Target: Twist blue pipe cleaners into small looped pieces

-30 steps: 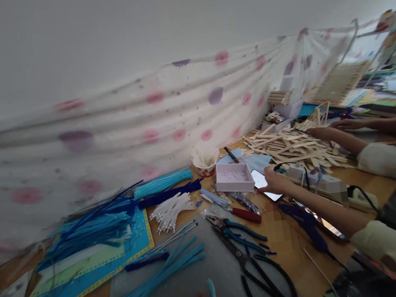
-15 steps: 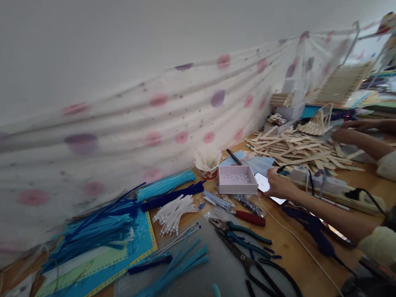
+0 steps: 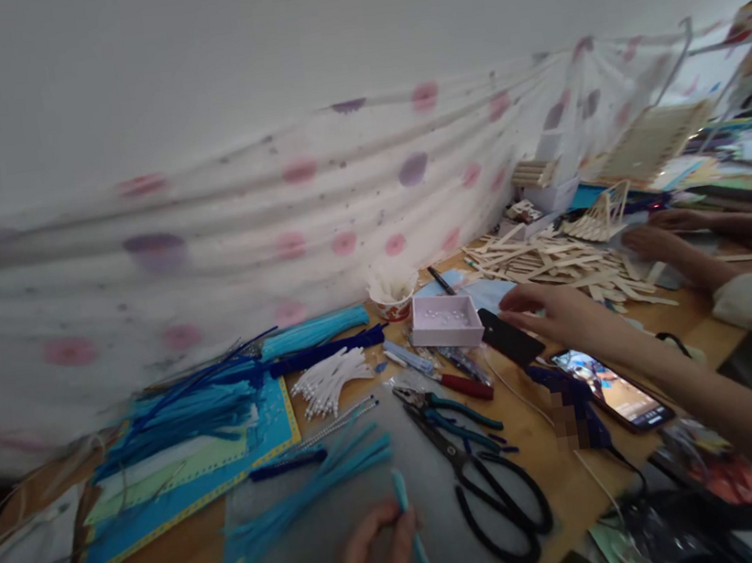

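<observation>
My left hand [image 3: 374, 554] pinches a light blue fuzzy stem [image 3: 402, 490] upright between thumb and fingertips, at the bottom centre over the grey mat [image 3: 301, 550]. Stretched in from the right, my right hand [image 3: 525, 308] has its fingers apart above a dark-screened phone [image 3: 511, 336] and holds nothing visible. Black-handled scissors [image 3: 475, 481] and teal-handled pliers [image 3: 459, 414] lie between the hands. Light blue stems [image 3: 321, 492] are spread left of my left hand, below a pile of white stems [image 3: 332, 381].
A lilac box [image 3: 449, 335] holds small beads beside a paper cup [image 3: 393, 302]. Wooden sticks [image 3: 555, 272] are heaped behind. A lit phone [image 3: 616, 388] lies near a blue glue gun [image 3: 573, 408], its cord trailing. Another person's hands [image 3: 655, 245] work at far right.
My left hand has come further into view with the light blue stem. My right hand has lifted off the phone with its fingers apart, and that phone's bright screen is now dark.
</observation>
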`<move>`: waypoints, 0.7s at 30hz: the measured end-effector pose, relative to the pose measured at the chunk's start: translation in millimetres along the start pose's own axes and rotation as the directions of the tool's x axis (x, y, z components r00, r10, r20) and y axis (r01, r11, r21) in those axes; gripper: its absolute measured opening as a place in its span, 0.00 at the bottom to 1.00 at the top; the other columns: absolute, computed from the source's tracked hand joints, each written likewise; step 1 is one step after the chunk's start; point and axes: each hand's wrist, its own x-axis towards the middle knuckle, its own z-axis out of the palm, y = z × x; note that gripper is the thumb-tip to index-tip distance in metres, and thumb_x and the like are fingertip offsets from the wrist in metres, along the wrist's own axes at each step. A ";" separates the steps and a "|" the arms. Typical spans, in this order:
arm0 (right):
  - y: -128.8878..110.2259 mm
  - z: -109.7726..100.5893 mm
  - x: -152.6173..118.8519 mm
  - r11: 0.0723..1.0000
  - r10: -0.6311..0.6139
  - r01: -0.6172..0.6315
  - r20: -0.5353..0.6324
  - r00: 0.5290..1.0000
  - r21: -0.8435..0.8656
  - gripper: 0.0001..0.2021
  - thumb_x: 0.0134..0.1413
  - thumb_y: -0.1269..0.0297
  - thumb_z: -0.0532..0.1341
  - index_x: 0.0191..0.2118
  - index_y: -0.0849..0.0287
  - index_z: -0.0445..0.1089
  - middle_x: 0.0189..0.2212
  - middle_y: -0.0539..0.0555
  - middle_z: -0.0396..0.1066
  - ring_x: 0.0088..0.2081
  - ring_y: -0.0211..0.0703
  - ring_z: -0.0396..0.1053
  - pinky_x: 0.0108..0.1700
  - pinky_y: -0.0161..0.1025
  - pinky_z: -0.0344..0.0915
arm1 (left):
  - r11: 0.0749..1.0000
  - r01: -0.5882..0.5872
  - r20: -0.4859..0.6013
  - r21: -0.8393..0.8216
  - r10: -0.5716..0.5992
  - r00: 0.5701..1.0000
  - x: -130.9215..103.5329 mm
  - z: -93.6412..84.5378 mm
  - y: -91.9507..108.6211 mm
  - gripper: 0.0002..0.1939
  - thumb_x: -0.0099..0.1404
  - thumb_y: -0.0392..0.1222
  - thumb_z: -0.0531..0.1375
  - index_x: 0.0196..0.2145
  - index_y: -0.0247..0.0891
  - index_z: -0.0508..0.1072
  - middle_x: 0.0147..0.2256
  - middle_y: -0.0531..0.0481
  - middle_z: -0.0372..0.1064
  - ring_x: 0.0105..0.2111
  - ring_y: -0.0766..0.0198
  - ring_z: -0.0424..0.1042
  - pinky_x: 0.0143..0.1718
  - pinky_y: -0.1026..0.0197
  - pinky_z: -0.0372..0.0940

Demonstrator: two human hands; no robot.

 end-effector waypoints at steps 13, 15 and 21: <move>-127.7 104.3 -137.5 0.068 -0.184 -0.034 0.046 0.982 0.997 0.06 0.54 0.58 0.66 0.31 0.53 0.75 0.43 0.53 0.77 0.45 0.42 0.73 0.45 0.34 0.68 | 0.985 -0.170 0.214 -0.025 0.171 0.962 -34.3 13.0 46.3 0.07 0.63 0.42 0.61 0.30 0.39 0.78 0.29 0.51 0.78 0.34 0.60 0.76 0.40 0.63 0.65; -125.3 106.6 -141.5 0.059 -0.206 -0.091 0.101 0.973 0.994 0.07 0.54 0.57 0.66 0.33 0.54 0.77 0.45 0.54 0.77 0.45 0.43 0.73 0.44 0.34 0.68 | 0.983 -0.182 0.206 -0.025 0.184 0.961 -39.6 14.1 46.0 0.07 0.64 0.40 0.61 0.30 0.39 0.78 0.30 0.51 0.78 0.34 0.61 0.76 0.39 0.64 0.65; -123.1 117.9 -158.8 -0.088 -0.271 -0.191 0.161 0.949 0.978 0.10 0.52 0.54 0.67 0.35 0.53 0.80 0.38 0.56 0.80 0.34 0.40 0.74 0.33 0.33 0.68 | 0.955 -0.294 0.154 0.026 0.287 0.945 -52.0 18.3 41.4 0.07 0.62 0.37 0.61 0.30 0.41 0.80 0.29 0.52 0.78 0.30 0.63 0.75 0.35 0.66 0.65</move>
